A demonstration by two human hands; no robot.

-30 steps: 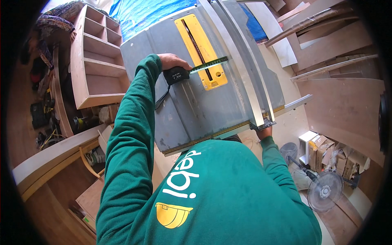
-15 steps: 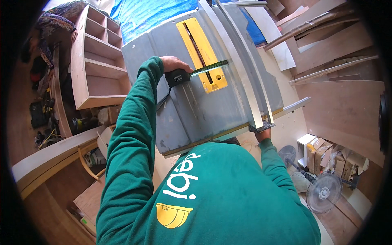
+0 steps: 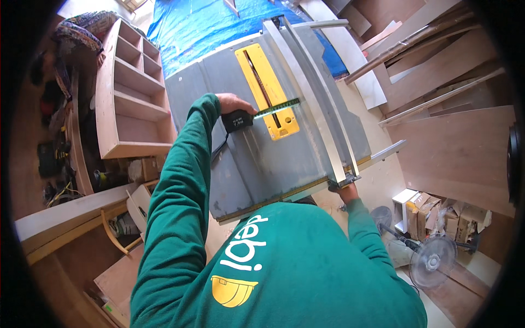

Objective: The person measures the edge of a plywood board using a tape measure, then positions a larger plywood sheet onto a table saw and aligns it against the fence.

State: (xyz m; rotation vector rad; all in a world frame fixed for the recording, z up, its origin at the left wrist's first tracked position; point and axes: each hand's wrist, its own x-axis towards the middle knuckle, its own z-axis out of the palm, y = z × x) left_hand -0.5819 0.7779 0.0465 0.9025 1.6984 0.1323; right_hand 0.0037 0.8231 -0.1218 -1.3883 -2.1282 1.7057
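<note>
My left hand point(image 3: 234, 103) is closed round a black tape measure point(image 3: 237, 121) above the grey table saw point(image 3: 284, 169). The tape's dark green blade point(image 3: 278, 108) is pulled out to the right, crossing the yellow throat plate point(image 3: 281, 123) and its slot. Its tip ends close to the long metal rip fence point(image 3: 309, 93); whether they touch I cannot tell. At the saw's front edge, my right hand point(image 3: 344, 192) grips the near end of the fence from below, with its fingers largely hidden under the fence head point(image 3: 345, 180).
Left of the saw stands a wooden shelf unit point(image 3: 136, 104), with another person's hand point(image 3: 101, 57) on it. Blue tarp point(image 3: 202, 24) lies beyond. Wood panels point(image 3: 454, 142) lean at right, near a fan point(image 3: 432, 262) and cardboard boxes point(image 3: 432, 213). The fence rail point(image 3: 385, 153) juts right.
The view has tilted slightly, so the saw and surroundings sit lower in the picture. Both hands keep their hold on the tape measure and the fence.
</note>
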